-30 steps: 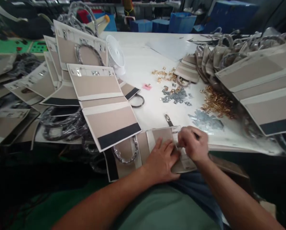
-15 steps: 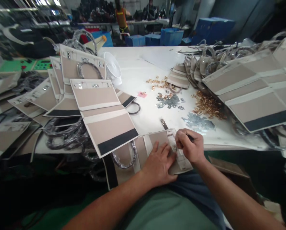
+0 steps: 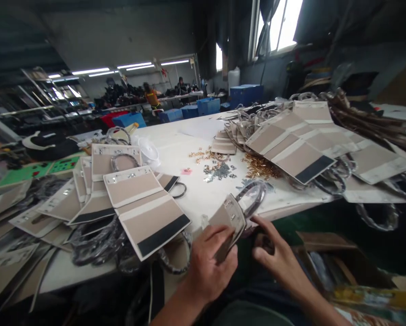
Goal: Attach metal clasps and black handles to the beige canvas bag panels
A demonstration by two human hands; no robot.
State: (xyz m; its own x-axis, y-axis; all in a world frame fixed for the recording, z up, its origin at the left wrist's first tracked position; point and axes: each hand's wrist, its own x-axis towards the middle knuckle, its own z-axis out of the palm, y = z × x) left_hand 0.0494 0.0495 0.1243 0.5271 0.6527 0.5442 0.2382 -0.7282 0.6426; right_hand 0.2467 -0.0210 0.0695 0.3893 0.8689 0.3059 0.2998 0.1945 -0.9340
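My left hand (image 3: 211,267) is closed around a beige bag panel (image 3: 227,216) and holds it raised and tilted at the table's near edge. A dark wrapped ring handle (image 3: 252,199) hangs from the panel's top. My right hand (image 3: 274,256) is just right of it, fingers curled under the panel's lower edge near something dark that I cannot make out. A finished beige panel with a black band (image 3: 145,210) lies to the left on a heap of similar panels.
Gold clasps (image 3: 259,166) and silver metal plates (image 3: 218,171) are scattered on the white table (image 3: 189,158). More beige panels are stacked at the right (image 3: 291,145). A white fan (image 3: 147,151) stands mid-left. An open cardboard box (image 3: 328,260) sits below right. A person works far behind.
The panel has been lifted off the table edge and tilted up, its ring handle now showing. My head has risen, so the view reaches the back of the room.
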